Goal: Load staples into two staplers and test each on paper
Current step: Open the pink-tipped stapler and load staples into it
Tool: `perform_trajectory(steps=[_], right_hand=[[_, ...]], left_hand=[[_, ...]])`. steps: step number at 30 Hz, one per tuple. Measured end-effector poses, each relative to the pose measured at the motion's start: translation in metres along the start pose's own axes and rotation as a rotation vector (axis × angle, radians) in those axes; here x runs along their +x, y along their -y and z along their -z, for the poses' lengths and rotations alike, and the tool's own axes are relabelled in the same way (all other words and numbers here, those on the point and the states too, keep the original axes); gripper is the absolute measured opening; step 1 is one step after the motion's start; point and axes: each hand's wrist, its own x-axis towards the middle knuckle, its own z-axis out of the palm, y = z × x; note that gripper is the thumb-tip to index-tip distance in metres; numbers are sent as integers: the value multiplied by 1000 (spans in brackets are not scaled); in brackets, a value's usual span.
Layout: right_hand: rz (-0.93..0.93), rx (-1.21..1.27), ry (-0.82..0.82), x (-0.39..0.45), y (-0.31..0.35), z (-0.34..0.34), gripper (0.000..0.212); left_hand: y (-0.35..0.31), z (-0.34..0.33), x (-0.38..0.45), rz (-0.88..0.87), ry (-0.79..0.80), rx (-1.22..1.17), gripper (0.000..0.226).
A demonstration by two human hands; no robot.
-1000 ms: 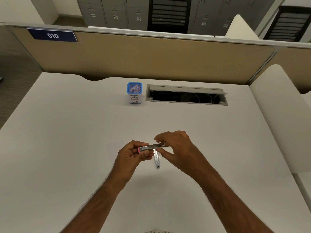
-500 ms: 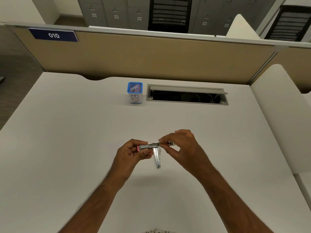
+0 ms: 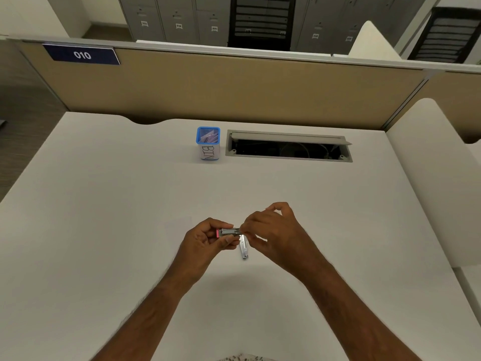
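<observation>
Head view: stapler [image 3: 230, 232] pinched between both hands [image 3: 205, 237].

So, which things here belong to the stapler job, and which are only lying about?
Belong to the job:
- stapler, opened, held in the left hand
- right hand, pinching at its front end

Only lying about:
- blue cup marked BIN
- open cable hatch
- sign 010

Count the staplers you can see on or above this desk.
1. A small stapler, swung open, is held above the desk between the left hand and right hand. No second stapler shows; it may be out of frame.
</observation>
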Motion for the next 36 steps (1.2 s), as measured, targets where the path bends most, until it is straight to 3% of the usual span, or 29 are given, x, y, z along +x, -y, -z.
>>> perform_trajectory(steps=[3,9,12,16,20,25,28,36], right_hand=[[-6,-5,8,-2,-2,0,14],[-64,48,36,-11,-10,-1,12],[-179,125,54,-18,-13,0,10],[-379,173,156,-35,-27,3,33],[-438,176,193,-44,-42,6,23],[-620,573,147,-40,-45,23,17],[-630,717,99,-32,-35,30,14],[-597,769,96,-19,-10,15,9]], left_hand=[[2,-1,-1,8,8,-14,22],[0,0,-3,8,-5,-27,32],[0,2,-3,8,-15,-15,27],[0,5,-2,-1,-26,-23,25],[2,8,0,13,-27,-23,23],[7,9,0,50,-22,-1,20],[8,7,-1,70,-8,0,18],[8,1,-3,95,41,-15,18]])
